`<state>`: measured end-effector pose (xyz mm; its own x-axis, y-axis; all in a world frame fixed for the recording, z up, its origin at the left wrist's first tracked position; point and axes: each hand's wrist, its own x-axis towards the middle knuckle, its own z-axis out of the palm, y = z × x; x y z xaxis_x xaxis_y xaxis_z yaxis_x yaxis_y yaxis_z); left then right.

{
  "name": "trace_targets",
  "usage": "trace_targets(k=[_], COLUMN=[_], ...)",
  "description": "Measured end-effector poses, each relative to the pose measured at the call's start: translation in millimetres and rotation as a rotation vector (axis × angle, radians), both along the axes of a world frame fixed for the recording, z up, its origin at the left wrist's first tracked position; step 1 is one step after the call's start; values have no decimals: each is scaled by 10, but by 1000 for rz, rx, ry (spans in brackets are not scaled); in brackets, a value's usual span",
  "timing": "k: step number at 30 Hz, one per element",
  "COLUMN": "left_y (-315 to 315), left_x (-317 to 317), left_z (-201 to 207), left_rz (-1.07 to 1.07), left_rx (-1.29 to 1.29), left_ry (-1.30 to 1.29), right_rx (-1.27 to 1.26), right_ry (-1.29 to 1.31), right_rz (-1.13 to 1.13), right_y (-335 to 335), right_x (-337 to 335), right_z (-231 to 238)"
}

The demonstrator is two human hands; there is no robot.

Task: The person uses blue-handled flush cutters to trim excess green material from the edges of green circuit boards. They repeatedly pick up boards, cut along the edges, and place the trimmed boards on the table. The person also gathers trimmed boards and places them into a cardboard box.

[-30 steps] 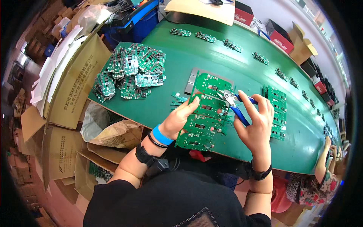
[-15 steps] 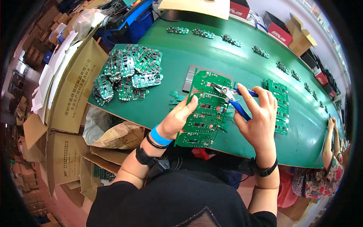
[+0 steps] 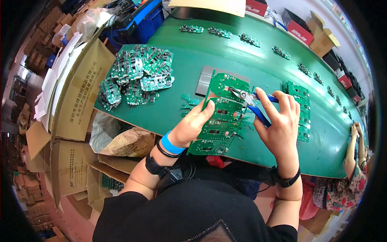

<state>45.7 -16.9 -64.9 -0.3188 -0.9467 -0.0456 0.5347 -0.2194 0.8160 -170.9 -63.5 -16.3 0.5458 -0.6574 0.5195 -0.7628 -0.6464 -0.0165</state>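
My left hand [image 3: 197, 123] grips a long green circuit board panel [image 3: 214, 132] by its left edge, thumb on top. The panel is several joined boards, held tilted above the table. In my right hand [image 3: 281, 121] is a pair of blue-handled cutting pliers [image 3: 260, 114], fingers wrapped round the handles. The jaws rest at the upper part of the panel, by the gap between its top two boards. A grey block [image 3: 204, 80] lies partly hidden behind the panel. Small green scraps [image 3: 189, 103] lie left of it.
A heap of separate circuit boards [image 3: 139, 74] sits at the table's left. More panels [image 3: 299, 109] are stacked to the right. Single boards [image 3: 250, 39] line the far side of the green table [image 3: 193, 52]. Cardboard boxes [image 3: 80, 97] stand left; another person's hands [image 3: 356, 130] are at far right.
My right hand and the pliers have shifted slightly to the right. The panel and my left hand have also moved a little right.
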Motion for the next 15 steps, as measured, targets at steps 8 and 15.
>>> trace_targets(k=[8, 15], left_y=[-11, -19], left_x=[9, 65], left_z=[-5, -30], left_rz=[-13, -75], left_rx=[42, 44], left_ry=[34, 91], right_rx=[-79, -81], right_ry=[-6, -81], right_rz=[15, 37], right_y=[-32, -70], right_x=[5, -20], right_z=[-13, -95])
